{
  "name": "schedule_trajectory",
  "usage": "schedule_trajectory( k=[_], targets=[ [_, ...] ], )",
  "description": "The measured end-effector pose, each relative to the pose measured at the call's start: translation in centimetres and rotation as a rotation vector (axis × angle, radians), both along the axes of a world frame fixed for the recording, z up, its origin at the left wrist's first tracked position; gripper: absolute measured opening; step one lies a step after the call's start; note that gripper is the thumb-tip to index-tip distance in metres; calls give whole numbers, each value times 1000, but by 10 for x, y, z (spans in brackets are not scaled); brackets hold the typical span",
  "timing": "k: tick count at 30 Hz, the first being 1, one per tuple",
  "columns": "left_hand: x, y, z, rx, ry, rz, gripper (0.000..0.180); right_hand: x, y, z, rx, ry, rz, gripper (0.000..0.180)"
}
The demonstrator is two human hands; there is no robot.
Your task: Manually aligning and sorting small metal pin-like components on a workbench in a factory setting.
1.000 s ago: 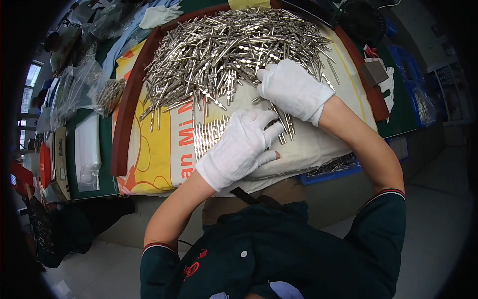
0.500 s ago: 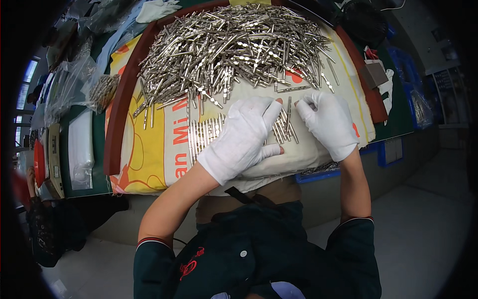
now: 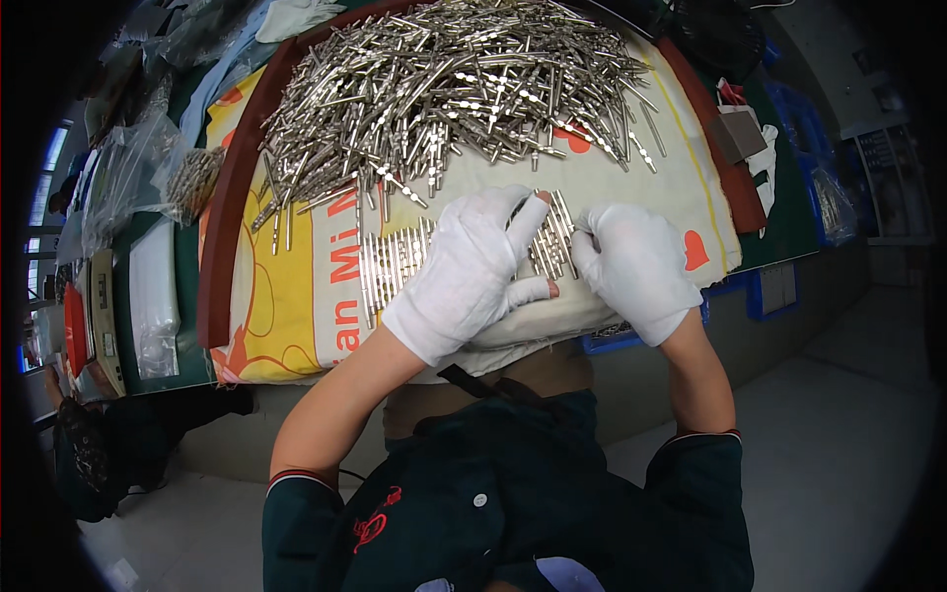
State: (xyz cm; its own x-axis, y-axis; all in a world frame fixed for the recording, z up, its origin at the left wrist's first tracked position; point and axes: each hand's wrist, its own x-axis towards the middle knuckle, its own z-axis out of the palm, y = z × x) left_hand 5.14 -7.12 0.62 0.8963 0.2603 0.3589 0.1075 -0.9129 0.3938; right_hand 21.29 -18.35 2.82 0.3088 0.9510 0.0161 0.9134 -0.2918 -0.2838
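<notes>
- Left hand (image 3: 464, 266): centre of frame, palm down over metal rods (image 3: 390, 266) lined in a row; thumb and forefinger parted, rods showing between.
- Right hand (image 3: 639, 268): right of centre, fingers curled at row's right end; whether gripping a rod, cannot tell.
- Rod pile (image 3: 454, 89): upper centre.

Both hands (image 3: 459, 271) (image 3: 636, 261) side by side
</notes>
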Motion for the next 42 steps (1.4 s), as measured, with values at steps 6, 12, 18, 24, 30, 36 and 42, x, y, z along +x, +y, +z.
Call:
schedule_trajectory(
  k=[6,12,18,24,30,36,42],
  targets=[
    [-1,0,-7,91,77,-11,95,12,-7,5,90,229,167,41],
    [3,1,-6,58,-73,-46,85,19,-2,1,-19,219,273,72],
    [-3,2,-7,-30,-59,-92,80,6,-6,6,-17,360,181,70],
    [-35,6,10,143,223,-36,95,0,-9,2,107,135,266,73],
    [-66,24,3,131,314,13,89,-21,-2,-27,136,-27,475,91],
    [-83,28,4,105,362,0,77,-41,10,-24,97,8,536,95],
    [-109,34,12,117,377,45,77,-65,19,-29,148,61,594,104]
  ],
)
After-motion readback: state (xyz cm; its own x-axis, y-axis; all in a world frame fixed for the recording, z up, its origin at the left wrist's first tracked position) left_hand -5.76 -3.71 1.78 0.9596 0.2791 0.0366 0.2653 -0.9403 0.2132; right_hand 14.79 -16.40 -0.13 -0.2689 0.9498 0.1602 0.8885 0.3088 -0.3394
